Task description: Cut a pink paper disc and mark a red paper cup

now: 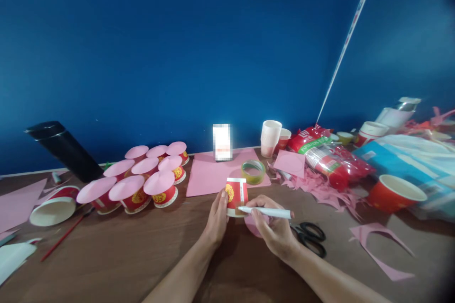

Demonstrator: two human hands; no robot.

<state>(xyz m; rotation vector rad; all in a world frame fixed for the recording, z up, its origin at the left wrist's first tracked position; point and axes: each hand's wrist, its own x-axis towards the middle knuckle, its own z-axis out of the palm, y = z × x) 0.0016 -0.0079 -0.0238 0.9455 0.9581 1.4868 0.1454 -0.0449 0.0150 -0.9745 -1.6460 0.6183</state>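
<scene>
Near the table's front middle, my left hand [216, 220] grips a red paper cup [233, 202] with a gold emblem and a white vertical strip. In my right hand [279, 236] is a white marker [272, 212], slanted across with its tip at the cup's lower side; whether it touches the cup I cannot tell. Partly hidden under that hand lies a pink paper disc [253, 225]. Black-handled scissors [314, 236] rest just right of it, their blades covered by my right hand and arm.
Left stand several red cups topped with pink discs [159, 182], a leaning black bottle [67, 151] and a tipped cup [53, 210]. Behind are pink paper [206, 175] and tape [253, 172]. Right are stacked cups [270, 137], a red bag [327, 156], paper scraps [330, 196] and an orange-red cup [394, 194].
</scene>
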